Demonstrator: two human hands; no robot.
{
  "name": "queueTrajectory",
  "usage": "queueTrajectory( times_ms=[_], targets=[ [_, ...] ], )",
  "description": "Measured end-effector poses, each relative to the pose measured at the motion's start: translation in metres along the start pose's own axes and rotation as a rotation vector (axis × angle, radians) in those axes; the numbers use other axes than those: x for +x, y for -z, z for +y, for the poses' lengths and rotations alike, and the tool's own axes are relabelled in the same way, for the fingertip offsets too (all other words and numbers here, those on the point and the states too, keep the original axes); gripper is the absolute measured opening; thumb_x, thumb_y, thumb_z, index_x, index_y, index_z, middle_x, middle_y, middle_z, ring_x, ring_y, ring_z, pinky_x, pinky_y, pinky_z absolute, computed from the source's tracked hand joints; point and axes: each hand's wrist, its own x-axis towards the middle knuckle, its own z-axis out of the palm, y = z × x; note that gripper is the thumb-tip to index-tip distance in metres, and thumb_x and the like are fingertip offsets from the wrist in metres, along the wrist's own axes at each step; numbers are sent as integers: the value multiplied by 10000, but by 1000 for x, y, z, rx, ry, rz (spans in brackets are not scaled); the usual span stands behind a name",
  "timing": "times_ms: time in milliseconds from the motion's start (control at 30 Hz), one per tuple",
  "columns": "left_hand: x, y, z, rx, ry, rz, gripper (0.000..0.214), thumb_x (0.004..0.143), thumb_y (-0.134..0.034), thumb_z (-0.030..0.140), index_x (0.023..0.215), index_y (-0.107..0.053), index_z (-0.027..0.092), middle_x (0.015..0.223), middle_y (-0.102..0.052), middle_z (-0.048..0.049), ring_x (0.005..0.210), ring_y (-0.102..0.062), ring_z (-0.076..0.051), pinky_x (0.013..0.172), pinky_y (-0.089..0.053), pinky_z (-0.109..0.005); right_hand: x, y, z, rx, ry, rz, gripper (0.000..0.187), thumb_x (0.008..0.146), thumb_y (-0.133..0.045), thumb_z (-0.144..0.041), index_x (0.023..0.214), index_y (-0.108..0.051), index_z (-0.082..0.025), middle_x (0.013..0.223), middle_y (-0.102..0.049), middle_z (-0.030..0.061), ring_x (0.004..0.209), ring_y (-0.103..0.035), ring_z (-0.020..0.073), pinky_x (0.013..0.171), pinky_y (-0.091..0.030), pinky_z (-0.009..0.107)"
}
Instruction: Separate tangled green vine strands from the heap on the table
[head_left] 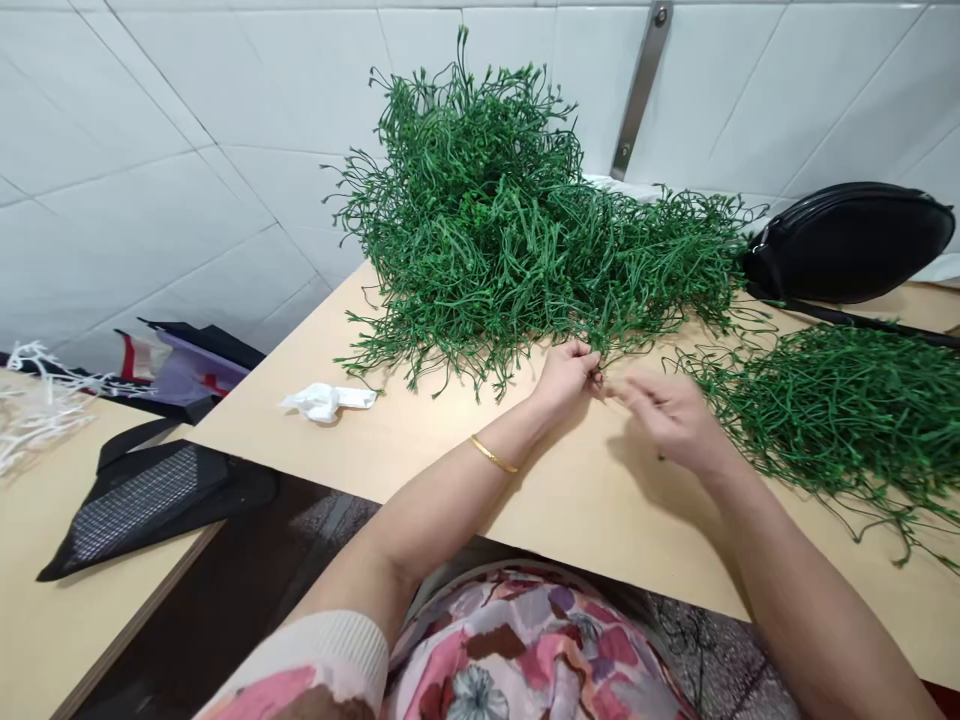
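Observation:
At the front edge of a big heap of thin green plastic-looking stems [517, 240] with small budded tips, my left hand [568, 376] is closed in a pinch. A gold bangle circles that wrist. My right hand [667, 412], slightly blurred, is closed too, its fingertips nearly meeting those of the left. Whatever the fingers grip between them is too small and hidden to name. A second, lower pile of the same green stems [847, 410] lies to the right of my right hand.
A crumpled white tissue [322, 402] lies on the wooden table [450, 450] at left. A black bag [855, 240] with a strap stands at back right, near the tiled wall [300, 90]. On another table at left are a black mesh item [150, 500] and white branching pieces [45, 400].

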Motion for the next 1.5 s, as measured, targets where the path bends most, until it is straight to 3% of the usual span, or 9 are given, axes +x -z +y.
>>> queueTrajectory(
  times_ms=[100,267,333,433,533,767,1067,1300,1500],
  targets=[
    [1,6,-2,-41,34,-108,191,707,-547,36,629,-417,153,487,-461,44,437,-509,-86,472,-419,-216,-8,39,22,-366,-201,330,333,870,-433,-388,643,-575,-190,506,-424,-6,490,-374,120,515,-269,277],
    [4,10,0,28,55,-165,188,632,-522,-6,592,-415,143,480,-468,40,409,-503,-72,447,-398,-193,-22,77,42,-1057,-302,487,227,803,-535,-327,823,-676,-149,884,-616,178,826,-483,285,602,-264,363],
    [4,9,1,44,59,-167,193,607,-513,-19,588,-411,143,484,-471,39,415,-517,-76,434,-374,-180,-21,70,39,-970,-161,441,212,815,-520,-291,824,-675,-147,888,-633,161,853,-496,278,646,-315,378],
    [4,10,1,48,66,-200,187,611,-521,-13,591,-417,141,486,-485,31,429,-535,-86,441,-376,-182,-11,44,36,-636,122,173,197,843,-467,-209,836,-659,-168,842,-644,91,799,-529,204,705,-390,338],
    [5,12,1,63,57,-251,179,624,-518,-14,587,-425,135,476,-493,24,430,-537,-82,461,-388,-182,1,15,42,-515,248,2,221,850,-436,-170,914,-647,-174,955,-635,87,837,-528,194,736,-401,325],
    [10,14,0,58,97,-289,180,673,-528,18,595,-420,140,482,-502,20,420,-536,-92,469,-415,-208,1,-8,73,-715,129,37,253,848,-437,-212,1018,-620,-170,859,-590,99,842,-479,238,724,-347,348],
    [4,6,-3,149,-31,-97,204,700,-519,32,552,-430,141,443,-465,35,382,-439,-50,412,-342,-173,-1,-10,64,-411,127,-51,146,842,-442,-213,772,-565,-182,718,-569,48,721,-500,184,704,-354,314],
    [5,9,-2,192,30,-210,186,611,-575,4,573,-451,137,458,-479,48,398,-493,-67,449,-401,-202,-2,-9,67,-314,33,100,297,862,-414,-219,1113,-559,-153,856,-625,80,783,-550,198,714,-423,317],
    [5,11,0,199,31,-232,236,609,-576,-15,564,-409,145,428,-467,49,403,-510,-82,448,-391,-199,-1,-9,69,-315,34,57,347,849,-446,-230,1177,-552,-189,912,-668,74,763,-580,200,716,-459,343]
  ],
)
